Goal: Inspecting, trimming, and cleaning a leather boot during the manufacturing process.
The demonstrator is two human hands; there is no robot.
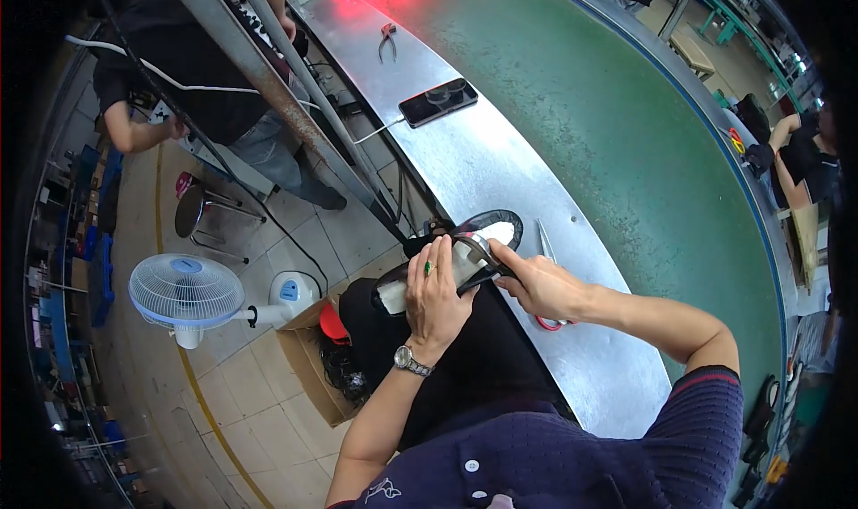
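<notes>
A black shoe [391,298] with a pale, whitish underside lies sole up across my lap, against the bench edge. My left hand [435,296] holds it, fingers pressed together over the sole, with a green-stoned ring and a wristwatch showing. In my closed right hand [545,286] is a curved metal hand tool [475,243], which looks like pincers; its head meets the shoe's rim near the middle. My fingers hide most of its handles. Scissors [545,239] with red handles lie on the bench, partly behind my right hand.
The metal bench edge [500,165] carries a phone [438,102] on a white cable and another pair of pincers [387,42]. Beside it runs a green belt [617,169]. A fan [186,293], an open cardboard box [308,366] and a stool [190,210] stand left; a person is beyond.
</notes>
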